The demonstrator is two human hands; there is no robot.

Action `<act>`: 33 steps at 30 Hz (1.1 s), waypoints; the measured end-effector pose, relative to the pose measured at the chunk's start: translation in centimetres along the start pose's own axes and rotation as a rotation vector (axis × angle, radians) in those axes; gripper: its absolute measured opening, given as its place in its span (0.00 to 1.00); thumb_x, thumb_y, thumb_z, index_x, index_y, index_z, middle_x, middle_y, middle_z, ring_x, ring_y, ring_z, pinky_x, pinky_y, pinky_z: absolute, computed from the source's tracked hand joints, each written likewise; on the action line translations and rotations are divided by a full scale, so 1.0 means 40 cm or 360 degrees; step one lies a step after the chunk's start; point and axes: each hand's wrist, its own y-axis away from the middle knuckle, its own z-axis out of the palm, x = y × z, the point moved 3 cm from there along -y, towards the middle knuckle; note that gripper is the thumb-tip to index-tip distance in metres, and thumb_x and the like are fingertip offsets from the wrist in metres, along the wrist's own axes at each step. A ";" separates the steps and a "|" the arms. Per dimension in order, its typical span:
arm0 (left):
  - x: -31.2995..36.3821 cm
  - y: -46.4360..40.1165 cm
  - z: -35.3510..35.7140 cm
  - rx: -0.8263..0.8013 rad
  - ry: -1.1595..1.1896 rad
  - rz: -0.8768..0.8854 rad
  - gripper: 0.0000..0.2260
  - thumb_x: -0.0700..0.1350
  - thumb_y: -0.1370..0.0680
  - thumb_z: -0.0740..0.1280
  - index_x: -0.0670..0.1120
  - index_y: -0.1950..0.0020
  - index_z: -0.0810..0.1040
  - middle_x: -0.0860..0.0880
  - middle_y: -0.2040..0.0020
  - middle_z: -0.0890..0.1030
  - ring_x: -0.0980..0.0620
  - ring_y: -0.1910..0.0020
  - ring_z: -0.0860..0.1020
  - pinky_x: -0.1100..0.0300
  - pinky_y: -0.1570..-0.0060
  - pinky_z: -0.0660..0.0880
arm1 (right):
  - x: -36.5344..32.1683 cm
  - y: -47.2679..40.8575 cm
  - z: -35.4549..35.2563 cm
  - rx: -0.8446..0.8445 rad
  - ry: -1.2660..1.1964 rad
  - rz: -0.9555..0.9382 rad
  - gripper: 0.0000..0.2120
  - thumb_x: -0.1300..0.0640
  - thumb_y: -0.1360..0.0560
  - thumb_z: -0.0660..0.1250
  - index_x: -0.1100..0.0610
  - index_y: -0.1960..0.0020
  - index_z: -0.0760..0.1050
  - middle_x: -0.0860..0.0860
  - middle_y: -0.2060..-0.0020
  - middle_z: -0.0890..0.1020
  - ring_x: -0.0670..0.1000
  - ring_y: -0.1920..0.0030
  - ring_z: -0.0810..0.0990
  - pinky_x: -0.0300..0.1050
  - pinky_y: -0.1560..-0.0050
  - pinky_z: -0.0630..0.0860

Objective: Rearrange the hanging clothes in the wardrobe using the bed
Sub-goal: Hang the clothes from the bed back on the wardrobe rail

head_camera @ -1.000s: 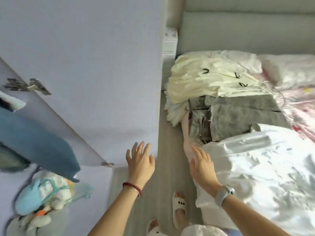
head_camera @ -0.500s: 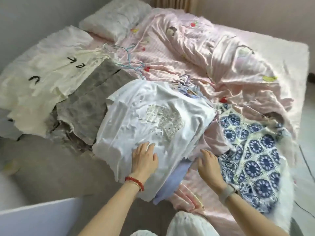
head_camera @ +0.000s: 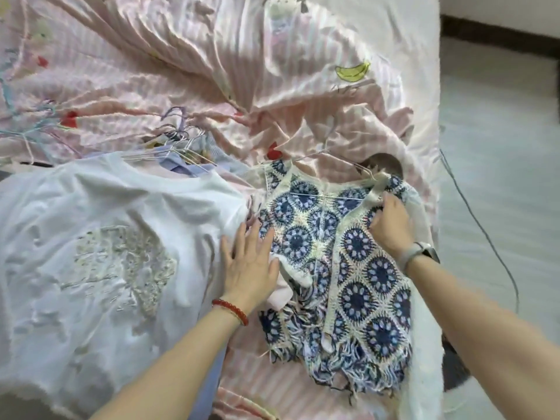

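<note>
A blue and cream crochet top (head_camera: 357,286) with a fringed hem lies on the bed, on a wire hanger (head_camera: 333,159). My right hand (head_camera: 391,225) grips its upper right part near the shoulder, fingers curled into the fabric. My left hand (head_camera: 251,262) lies flat, fingers straight, across the crochet top's left edge and the border of a white embroidered shirt (head_camera: 106,253). The white shirt covers the left of the bed over other hung clothes, whose hanger hooks (head_camera: 181,137) stick out above it.
A crumpled pink striped quilt (head_camera: 212,71) covers the bed behind the clothes. More hangers (head_camera: 27,128) lie at the far left. The bed's right edge (head_camera: 436,116) borders pale floor (head_camera: 500,147), where a thin cable (head_camera: 485,231) runs.
The view swung from the wardrobe door to the bed and closed in. My hands moved right, off the white shirt, onto the crochet top; my right hand now grips it.
</note>
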 end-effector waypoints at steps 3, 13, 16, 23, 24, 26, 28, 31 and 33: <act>0.018 -0.030 0.051 -0.0065 -0.0091 0.0018 0.26 0.57 0.21 0.50 0.55 0.25 0.48 0.51 0.24 0.41 0.50 0.29 0.29 0.41 0.33 0.30 | 0.040 -0.111 -0.003 -0.0026 0.0146 0.0019 0.28 0.65 0.26 0.56 0.58 0.27 0.54 0.56 0.27 0.57 0.56 0.27 0.55 0.62 0.28 0.51; 0.025 -0.041 0.064 -0.0072 -0.0106 -0.0061 0.22 0.52 0.22 0.56 0.54 0.28 0.61 0.51 0.25 0.56 0.50 0.25 0.47 0.46 0.32 0.44 | 0.074 -0.095 0.082 0.0055 0.0004 -0.0143 0.11 0.54 0.21 0.57 0.58 0.51 0.76 0.55 0.55 0.75 0.53 0.56 0.70 0.49 0.53 0.69; 0.050 -0.073 0.016 0.0081 0.0025 -0.0035 0.19 0.47 0.24 0.61 0.50 0.33 0.69 0.47 0.32 0.68 0.47 0.32 0.62 0.49 0.38 0.53 | 0.093 -0.054 0.035 0.0330 0.0006 -0.0072 0.09 0.57 0.22 0.58 0.59 0.55 0.75 0.53 0.62 0.71 0.52 0.59 0.67 0.46 0.56 0.59; 0.111 -0.201 -0.145 0.0211 0.0457 -0.0005 0.22 0.45 0.22 0.57 0.44 0.28 0.60 0.42 0.29 0.61 0.45 0.30 0.58 0.49 0.31 0.57 | 0.089 -0.019 -0.209 0.0845 0.0020 -0.0294 0.06 0.61 0.26 0.64 0.63 0.57 0.78 0.59 0.65 0.75 0.55 0.63 0.70 0.47 0.59 0.55; 0.117 -0.225 -0.181 0.0235 0.0519 -0.0031 0.23 0.45 0.21 0.57 0.43 0.27 0.58 0.42 0.27 0.59 0.46 0.29 0.56 0.49 0.30 0.54 | 0.071 -0.014 -0.241 0.0905 0.0026 -0.0363 0.04 0.63 0.27 0.66 0.63 0.58 0.78 0.59 0.66 0.75 0.55 0.64 0.71 0.47 0.59 0.55; 0.123 -0.266 -0.258 0.0277 0.0594 -0.0074 0.24 0.46 0.20 0.57 0.43 0.26 0.55 0.42 0.26 0.55 0.46 0.27 0.52 0.50 0.29 0.50 | 0.026 -0.007 -0.296 0.1002 0.0023 -0.0474 0.02 0.65 0.29 0.68 0.63 0.59 0.78 0.58 0.67 0.76 0.55 0.65 0.72 0.47 0.59 0.55; 0.123 -0.291 -0.334 0.0289 0.0629 -0.0076 0.26 0.46 0.20 0.57 0.42 0.25 0.52 0.41 0.25 0.52 0.45 0.26 0.50 0.50 0.28 0.49 | -0.014 0.001 -0.346 0.1087 0.0004 -0.0514 0.02 0.66 0.31 0.70 0.64 0.58 0.78 0.58 0.67 0.76 0.54 0.66 0.72 0.46 0.60 0.55; 0.105 -0.304 -0.413 0.0183 0.0577 -0.0021 0.27 0.44 0.20 0.57 0.41 0.25 0.49 0.41 0.24 0.49 0.45 0.25 0.48 0.51 0.27 0.47 | -0.065 0.025 -0.406 0.1182 0.0003 -0.0588 0.04 0.69 0.34 0.71 0.64 0.60 0.78 0.57 0.68 0.77 0.53 0.66 0.72 0.46 0.59 0.56; 0.081 -0.308 -0.438 0.0024 0.0481 0.0024 0.26 0.43 0.19 0.54 0.41 0.25 0.47 0.42 0.24 0.49 0.46 0.25 0.48 0.51 0.27 0.47 | -0.093 0.042 -0.440 0.1240 0.0010 -0.0673 0.05 0.69 0.35 0.72 0.63 0.63 0.78 0.56 0.69 0.76 0.53 0.67 0.72 0.46 0.59 0.57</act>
